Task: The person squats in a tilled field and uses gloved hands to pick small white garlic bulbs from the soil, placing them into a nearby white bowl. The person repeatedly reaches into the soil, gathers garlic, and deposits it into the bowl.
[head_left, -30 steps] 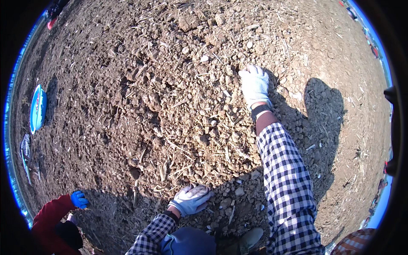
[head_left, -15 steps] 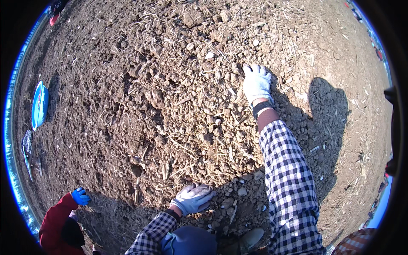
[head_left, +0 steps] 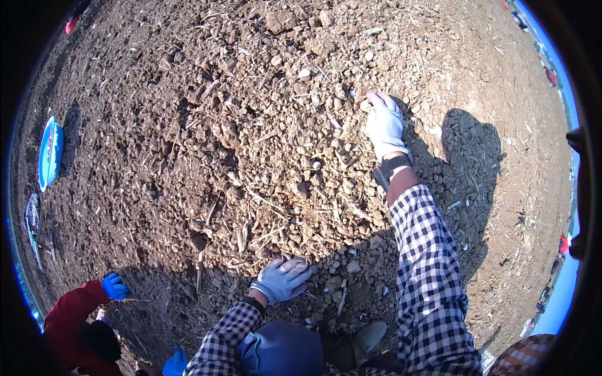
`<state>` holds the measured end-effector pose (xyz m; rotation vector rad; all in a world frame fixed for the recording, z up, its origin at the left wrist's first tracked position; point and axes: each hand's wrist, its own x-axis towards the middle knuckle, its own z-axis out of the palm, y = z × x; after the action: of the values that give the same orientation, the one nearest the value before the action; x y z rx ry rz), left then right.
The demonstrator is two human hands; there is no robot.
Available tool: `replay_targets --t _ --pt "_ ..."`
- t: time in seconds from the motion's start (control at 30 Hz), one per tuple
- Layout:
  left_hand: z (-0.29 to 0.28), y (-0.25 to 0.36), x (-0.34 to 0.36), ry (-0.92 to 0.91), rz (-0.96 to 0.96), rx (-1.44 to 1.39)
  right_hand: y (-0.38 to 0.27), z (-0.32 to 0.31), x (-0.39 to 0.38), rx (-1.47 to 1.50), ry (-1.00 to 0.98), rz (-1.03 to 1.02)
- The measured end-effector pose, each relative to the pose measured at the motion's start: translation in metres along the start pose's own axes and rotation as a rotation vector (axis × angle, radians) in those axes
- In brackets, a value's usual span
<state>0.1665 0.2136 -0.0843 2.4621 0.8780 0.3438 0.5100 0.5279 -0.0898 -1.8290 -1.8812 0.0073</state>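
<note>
In the head view, broken soil (head_left: pixel 269 144) fills most of the ground, strewn with clods, straw (head_left: pixel 242 238) and a few pale stones (head_left: pixel 305 73). On the far left a blue basin (head_left: pixel 50 153) stands tilted by perspective near the rim. At lower left are a co-worker's red sleeve (head_left: pixel 75 313) and blue glove (head_left: pixel 115 287), well apart from the person's own hands; a second blue glove (head_left: pixel 176 362) shows at the lower edge, just beside the left checked sleeve (head_left: pixel 229 335). A rounded blue shape (head_left: pixel 282 349) and a shoe (head_left: pixel 370 335) sit between the forearms. A dark shadow (head_left: pixel 473 169) lies right of the right forearm. Clods and straw cover the stretch between the two hands.

The soil lies under both hands. At the right fingertips is a small clod (head_left: pixel 365 106), roundish, its long axis unclear and partly hidden by the fingers.

The right hand (head_left: pixel 384 122), in a white glove, reaches away from the body with fingers close together and bent down at the soil; whether it grips anything I cannot tell. The left hand (head_left: pixel 283 279), gloved, rests palm down, fingers toward the upper right, only slightly parted; its underside is hidden, so any hold cannot be told.
</note>
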Motion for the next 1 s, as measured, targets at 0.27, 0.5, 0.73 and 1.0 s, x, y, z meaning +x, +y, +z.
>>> replay_targets --t 0.27,0.5,0.73,1.0 --pt "0.005 -0.003 0.0 0.04 0.039 0.033 -0.061 -0.027 -0.108 -0.171 -0.213 -0.122" --pt "0.006 -0.002 0.0 0.061 0.041 0.043 -0.076 -0.03 -0.098 -0.068 -0.11 0.119" --pt "0.005 -0.002 0.0 0.055 0.041 0.024 -0.117 -0.034 -0.162 0.259 -0.38 -0.091" --pt "-0.007 0.006 0.004 0.071 0.044 -0.003 -0.147 -0.058 -0.189 -0.221 -0.483 0.128"
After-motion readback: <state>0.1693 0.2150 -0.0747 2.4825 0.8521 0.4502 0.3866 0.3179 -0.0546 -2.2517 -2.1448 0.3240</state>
